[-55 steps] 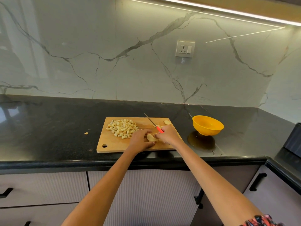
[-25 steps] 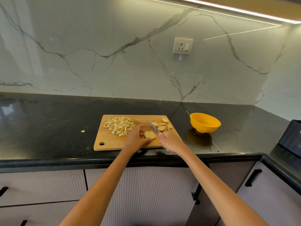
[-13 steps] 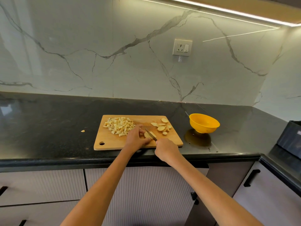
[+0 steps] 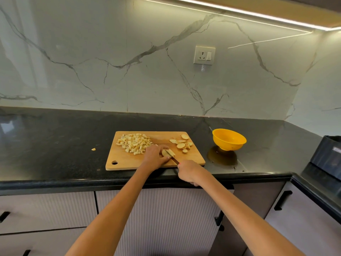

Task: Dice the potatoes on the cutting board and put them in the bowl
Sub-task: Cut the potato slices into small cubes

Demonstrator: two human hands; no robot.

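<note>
We are looking down at a black countertop [image 4: 55,137] holding a wooden cutting board [image 4: 125,161]. A yellow bowl [image 4: 228,140] is sitting just right of it. Diced potato [image 4: 133,143] is lying on the board's left, slices [image 4: 181,143] on its right. Our left hand [image 4: 154,157] is pinching a potato piece [image 4: 168,152]; our right hand [image 4: 189,171] is gripping a knife [image 4: 173,158] cutting it.

Wooden board [image 4: 125,159], matt and smooth; glossy yellow plastic bowl [image 4: 229,140]; polished black speckled stone counter [image 4: 55,137], mirroring the bowl; glossy veined marble-look wall [image 4: 110,61]; ribbed matt cabinet doors [image 4: 166,218] with black handles [image 4: 280,200]; pale moist-looking potato dice [image 4: 134,143]
</note>
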